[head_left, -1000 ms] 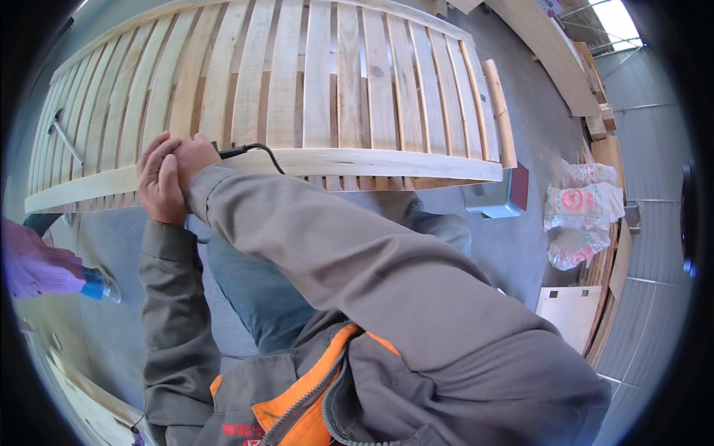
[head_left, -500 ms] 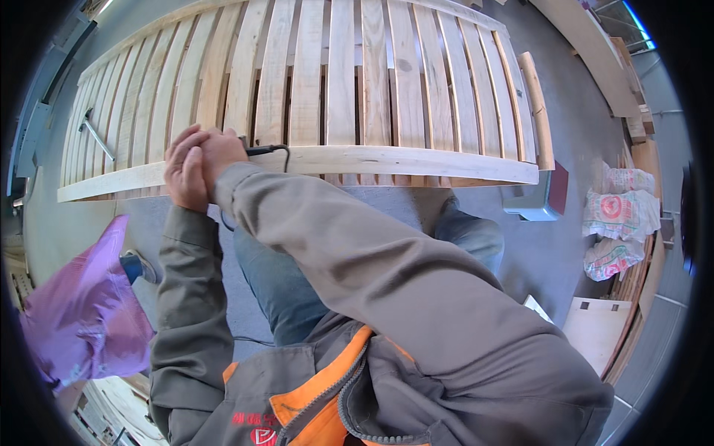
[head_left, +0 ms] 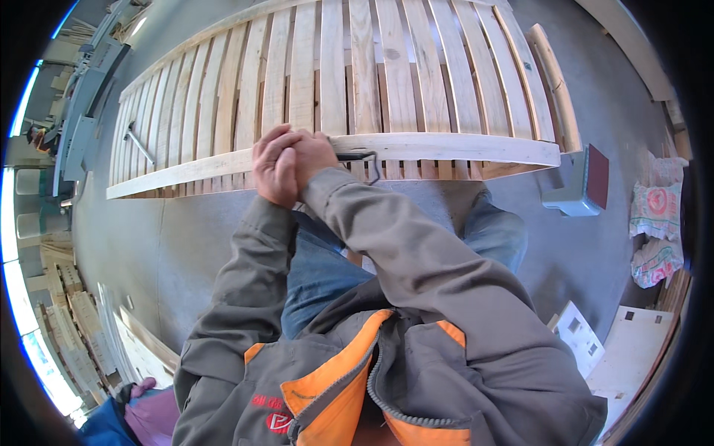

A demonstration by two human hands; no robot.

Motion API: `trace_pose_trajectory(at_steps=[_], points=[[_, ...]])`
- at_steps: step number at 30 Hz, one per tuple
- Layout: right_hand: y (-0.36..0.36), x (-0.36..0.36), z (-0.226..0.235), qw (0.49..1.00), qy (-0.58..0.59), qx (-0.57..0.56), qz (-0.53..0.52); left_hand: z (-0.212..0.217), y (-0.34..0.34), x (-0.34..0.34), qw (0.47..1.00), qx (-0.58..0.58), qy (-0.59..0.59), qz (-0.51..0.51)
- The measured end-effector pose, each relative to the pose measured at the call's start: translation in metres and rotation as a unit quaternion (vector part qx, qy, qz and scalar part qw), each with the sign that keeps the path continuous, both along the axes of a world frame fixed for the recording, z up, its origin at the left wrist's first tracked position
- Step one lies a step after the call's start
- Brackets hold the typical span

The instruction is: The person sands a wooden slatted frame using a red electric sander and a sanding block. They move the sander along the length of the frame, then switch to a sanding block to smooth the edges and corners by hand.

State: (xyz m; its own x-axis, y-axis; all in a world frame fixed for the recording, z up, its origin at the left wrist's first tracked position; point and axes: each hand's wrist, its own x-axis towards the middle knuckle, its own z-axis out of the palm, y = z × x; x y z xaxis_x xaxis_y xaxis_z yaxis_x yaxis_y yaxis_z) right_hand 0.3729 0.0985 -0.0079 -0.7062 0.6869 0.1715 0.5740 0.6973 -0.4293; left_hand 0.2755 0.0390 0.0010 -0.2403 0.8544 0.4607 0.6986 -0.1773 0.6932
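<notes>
Both hands are closed together at the near rail (head_left: 446,141) of a large slatted wooden frame (head_left: 357,82). My right hand (head_left: 312,154) wraps a dark corded tool (head_left: 355,157); only its black end and a loop of cord show to the right of the hand. Pressed against it from the left, my left hand (head_left: 275,165) has its fingers curled over the same grip. The tool's working end is hidden beneath the hands. Far to the left on the slats lies a hammer (head_left: 139,145).
A round wooden pole (head_left: 558,89) leans along the frame's right end. Beyond it stands a grey stool-like box with a red top (head_left: 595,181). White sacks (head_left: 656,212) and panels (head_left: 632,342) line the right side; stacked boards (head_left: 78,334) lie at lower left, near a person in purple (head_left: 151,412).
Both hands have slid to the right along the near rail with the tool. My view has shifted, and the person in purple now shows only at the lower left edge.
</notes>
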Motion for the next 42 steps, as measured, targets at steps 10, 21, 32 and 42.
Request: trace_pose_trajectory(at_steps=[10, 21, 32, 42], points=[[0.023, 0.118, -0.012, 0.997, -0.019, 0.045, -0.058, 0.007, 0.037, 0.111, 0.997, 0.044, -0.008, -0.056], [0.097, 0.244, -0.024, 0.988, -0.01, 0.068, -0.137, 0.023, 0.092, 0.239, 0.989, 0.024, -0.014, -0.144], [0.13, 0.339, -0.038, 0.986, -0.043, 0.041, -0.157, 0.021, 0.121, 0.281, 0.978, -0.009, -0.101, -0.18], [0.112, 0.148, -0.036, 0.996, -0.055, 0.051, -0.056, 0.018, 0.097, 0.134, 0.993, 0.044, -0.1, -0.044]])
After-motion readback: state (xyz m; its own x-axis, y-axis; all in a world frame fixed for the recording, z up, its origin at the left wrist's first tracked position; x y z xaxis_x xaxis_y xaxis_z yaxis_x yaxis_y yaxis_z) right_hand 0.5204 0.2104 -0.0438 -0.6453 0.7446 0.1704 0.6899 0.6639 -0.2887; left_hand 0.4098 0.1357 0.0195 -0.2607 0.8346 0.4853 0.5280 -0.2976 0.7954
